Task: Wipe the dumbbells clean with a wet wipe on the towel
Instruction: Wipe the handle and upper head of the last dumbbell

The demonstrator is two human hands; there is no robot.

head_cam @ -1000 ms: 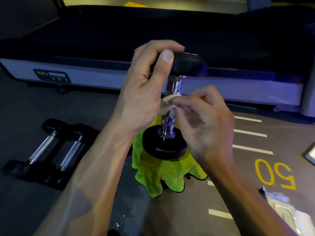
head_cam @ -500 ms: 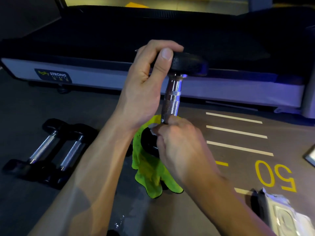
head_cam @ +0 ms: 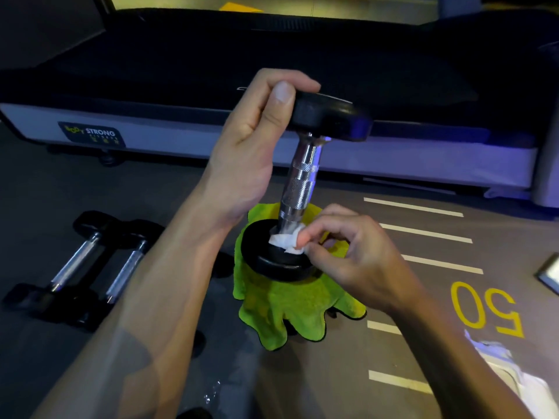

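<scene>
The upright dumbbell is gripped at its top by the left hand, while a wet wipe is pinched against its lower collar by the right hand.

Both bare forearms reach forward from the lower edge of the view. The left hand is raised, its fingers curled over the upper head of the dumbbell with the thumb pressed against the rim. The right hand sits lower, thumb and forefinger pinching the wet wipe against the base of the handle.
</scene>
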